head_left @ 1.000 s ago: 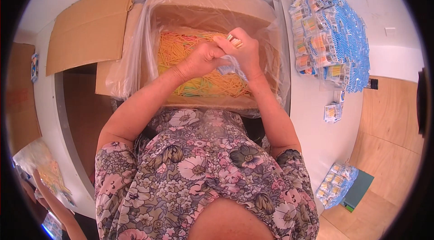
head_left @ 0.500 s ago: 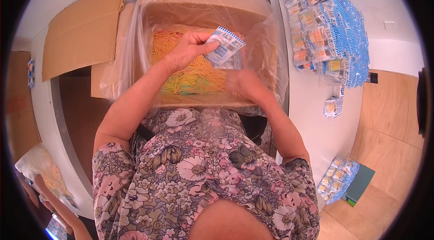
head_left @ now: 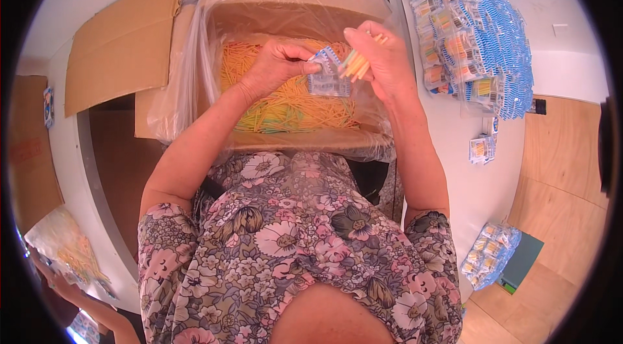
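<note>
Above a cardboard box [head_left: 298, 144] lined with clear plastic, my left hand [head_left: 276, 71] pinches a small clear packet [head_left: 329, 84] with a blue striped edge. My right hand [head_left: 387, 62] is closed round a small bundle of thin yellow and pale sticks [head_left: 356, 64]. Their lower ends point toward the packet, close beside it. Below both hands, a thick layer of loose thin sticks [head_left: 272, 114], orange, yellow and some green, covers the bottom of the box. What exactly the sticks are I cannot make out.
To the right, a tall stack of filled packets [head_left: 480, 46] stands on the white table [head_left: 448, 169]. A few packets [head_left: 482, 148] lie nearer, and another bundle of packets [head_left: 490, 256] sits at the lower right. A cardboard flap [head_left: 123, 46] rises at left. Another person's arm [head_left: 84, 298] shows at lower left.
My right hand has risen from the box's near right side and now shows a bundle of sticks in it. The packet in my left hand has tilted and bunched up slightly.
</note>
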A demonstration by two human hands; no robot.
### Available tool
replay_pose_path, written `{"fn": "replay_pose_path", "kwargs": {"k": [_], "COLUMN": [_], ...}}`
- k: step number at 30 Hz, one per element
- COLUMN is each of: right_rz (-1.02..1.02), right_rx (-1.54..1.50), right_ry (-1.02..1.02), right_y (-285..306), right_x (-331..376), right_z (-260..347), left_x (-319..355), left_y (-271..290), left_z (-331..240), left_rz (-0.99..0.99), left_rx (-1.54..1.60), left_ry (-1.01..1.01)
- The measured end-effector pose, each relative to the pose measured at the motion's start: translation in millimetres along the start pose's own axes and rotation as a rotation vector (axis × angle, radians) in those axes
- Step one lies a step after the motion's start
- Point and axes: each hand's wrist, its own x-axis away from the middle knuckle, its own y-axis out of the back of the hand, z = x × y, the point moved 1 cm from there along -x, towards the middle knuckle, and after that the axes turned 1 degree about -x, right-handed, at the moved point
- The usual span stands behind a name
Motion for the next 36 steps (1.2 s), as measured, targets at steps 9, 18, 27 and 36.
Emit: {"fn": "replay_pose_path", "kwargs": {"k": [9, 18, 27, 36], "right_rz": [-0.166, -0.124, 0.069, -0.147], "right_rx": [0.632, 0.718, 0.812, 1.064], "right_ry": [0.3, 0.444, 0.414, 0.804], "right_y": [-10, -18, -17, 7], "right_x": [-8, -7, 3, 30], "right_z": [0, 0, -1, -38], "left_x": [2, 4, 7, -4], "left_y": [-5, -3, -3, -11], "left_z": [-6, 1, 4, 20], "left_rz": [0.073, 0.012, 0.029, 0.074], "left_rx": [-0.054, 0.001, -0.055, -0.312], "left_ry": [-0.04, 0.079, -0.001, 0.132]}}
